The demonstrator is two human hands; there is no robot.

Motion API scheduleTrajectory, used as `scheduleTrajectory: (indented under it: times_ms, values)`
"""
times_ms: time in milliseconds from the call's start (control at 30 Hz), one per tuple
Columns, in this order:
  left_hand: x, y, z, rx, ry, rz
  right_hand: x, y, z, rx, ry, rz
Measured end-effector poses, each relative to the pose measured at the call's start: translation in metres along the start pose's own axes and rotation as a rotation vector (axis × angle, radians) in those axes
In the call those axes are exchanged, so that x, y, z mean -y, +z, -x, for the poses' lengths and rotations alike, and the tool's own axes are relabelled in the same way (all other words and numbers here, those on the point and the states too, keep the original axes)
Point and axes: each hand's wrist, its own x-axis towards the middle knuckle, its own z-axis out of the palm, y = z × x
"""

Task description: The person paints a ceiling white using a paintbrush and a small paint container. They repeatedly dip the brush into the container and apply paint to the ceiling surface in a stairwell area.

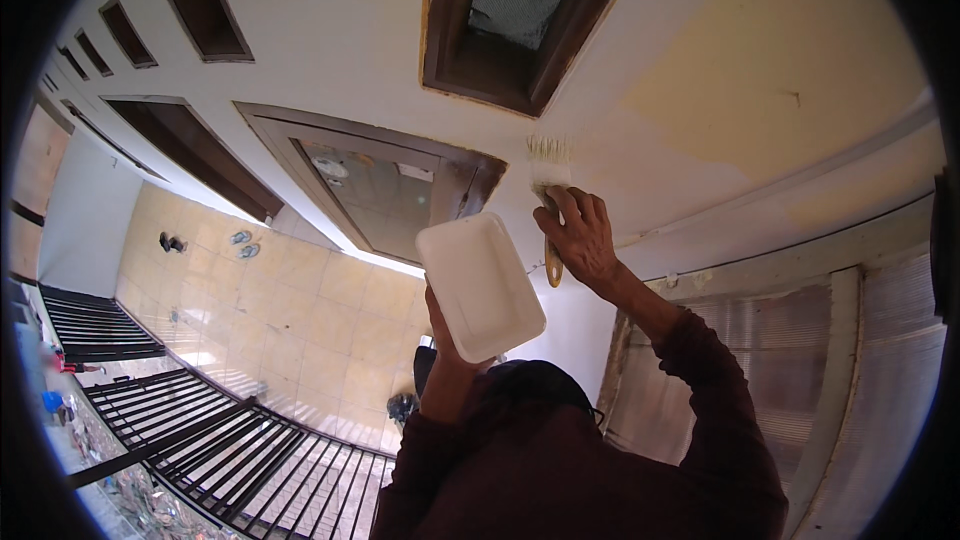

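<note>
My right hand (582, 235) is closed around the wooden handle of a flat paintbrush (550, 172), whose pale bristles point up against the wall (680, 70). White paint covers part of that wall, and yellow shows through beside it. From below, my left hand (446, 345) grips a white rectangular plastic tub (518, 275), tilted so that its inside faces up toward me. Most of the left fingers are hidden behind the tub. Whether the white inside is paint or bare plastic, I cannot tell.
Above the brush is a brown-framed vent opening (505, 15) with mesh. A brown door frame (370, 135) stands to its left. Sandals (245, 244) lie on the tiled floor (285, 315), bordered by a black metal railing (220, 450). Corrugated translucent panels (740, 340) rise at right.
</note>
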Motion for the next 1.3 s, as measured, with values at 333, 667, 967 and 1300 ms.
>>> scheduleTrajectory:
  times_ms: [333,667,967,1300]
  values:
    - [-0.004,-0.038,0.000,0.074,0.184,-0.260,0.005,0.033,0.008,0.104,0.065,-0.245]
    - [-0.002,-0.019,0.002,0.135,0.036,-0.003,0.004,-0.030,-0.014,-0.248,0.059,-0.090]
    - [0.005,-0.051,0.000,-0.049,0.312,-0.583,0.014,0.052,0.030,0.081,0.084,-0.217]
    - [-0.004,-0.028,0.000,0.047,0.104,-0.141,-0.022,-0.036,0.005,-0.064,0.136,-0.141]
